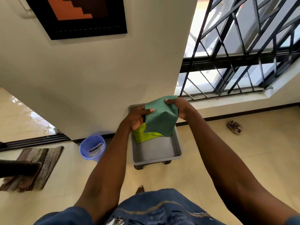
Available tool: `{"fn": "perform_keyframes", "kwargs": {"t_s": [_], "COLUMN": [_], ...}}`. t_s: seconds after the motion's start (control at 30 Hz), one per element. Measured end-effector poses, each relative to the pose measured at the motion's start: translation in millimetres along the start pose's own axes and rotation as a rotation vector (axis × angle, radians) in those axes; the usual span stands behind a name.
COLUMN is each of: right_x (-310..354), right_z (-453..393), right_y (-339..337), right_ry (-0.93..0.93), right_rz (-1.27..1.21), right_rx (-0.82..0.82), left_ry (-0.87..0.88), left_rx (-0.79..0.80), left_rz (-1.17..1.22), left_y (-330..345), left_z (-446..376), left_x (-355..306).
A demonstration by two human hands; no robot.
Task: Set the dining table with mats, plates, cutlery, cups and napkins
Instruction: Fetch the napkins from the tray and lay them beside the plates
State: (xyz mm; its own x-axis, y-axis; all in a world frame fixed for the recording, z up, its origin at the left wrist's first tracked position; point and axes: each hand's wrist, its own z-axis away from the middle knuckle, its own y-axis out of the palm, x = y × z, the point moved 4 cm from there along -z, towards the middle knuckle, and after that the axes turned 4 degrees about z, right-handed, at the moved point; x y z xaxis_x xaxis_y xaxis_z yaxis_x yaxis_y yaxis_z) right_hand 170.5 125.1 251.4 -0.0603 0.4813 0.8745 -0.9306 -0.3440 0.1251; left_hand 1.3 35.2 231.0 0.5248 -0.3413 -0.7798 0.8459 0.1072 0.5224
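Both my hands hold a dark green ribbed cloth [160, 118] up above a grey plastic tub [155, 151] that stands on the floor against the wall. My left hand [138, 118] grips the cloth's left edge with the thumb on top. My right hand [178, 108] pinches its upper right corner. A lime green cloth [143, 135] lies in the far left part of the tub, partly hidden behind the dark green one. No table, plates, cutlery or cups are in view.
A blue plastic bucket [92, 147] stands left of the tub. A striped doormat [32, 166] with another person's foot [24, 172] on it lies at the far left. A crumpled brown thing [233, 126] lies on the floor below the barred window [240, 51].
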Motion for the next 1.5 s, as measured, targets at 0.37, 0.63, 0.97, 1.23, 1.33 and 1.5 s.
{"fn": "perform_keyframes", "kwargs": {"t_s": [0.37, 0.63, 0.97, 1.23, 1.33, 1.5], "right_x": [-85, -75, -57, -48, -45, -37], "right_z": [15, 2, -9, -10, -9, 0], "right_y": [2, -1, -9, -11, -12, -10], "right_ry": [0.232, 0.099, -0.116, -0.215, -0.235, -0.228], "right_rz": [-0.148, -0.152, 0.325, 0.447, 0.375, 0.206], "right_rx": [-0.013, -0.122, -0.175, -0.287, -0.294, -0.262], "left_ry": [-0.108, -0.116, 0.091, 0.225, 0.265, 0.298], "left_rx": [-0.263, -0.428, -0.464, -0.513, -0.529, -0.517], "left_rz": [-0.046, -0.235, -0.638, -0.719, -0.722, -0.674], "left_y": [-33, -51, -58, -59, -59, -57], "left_z": [-6, -4, -17, -19, -20, -23], "left_x": [12, -2, -13, -23, -26, -30]}}
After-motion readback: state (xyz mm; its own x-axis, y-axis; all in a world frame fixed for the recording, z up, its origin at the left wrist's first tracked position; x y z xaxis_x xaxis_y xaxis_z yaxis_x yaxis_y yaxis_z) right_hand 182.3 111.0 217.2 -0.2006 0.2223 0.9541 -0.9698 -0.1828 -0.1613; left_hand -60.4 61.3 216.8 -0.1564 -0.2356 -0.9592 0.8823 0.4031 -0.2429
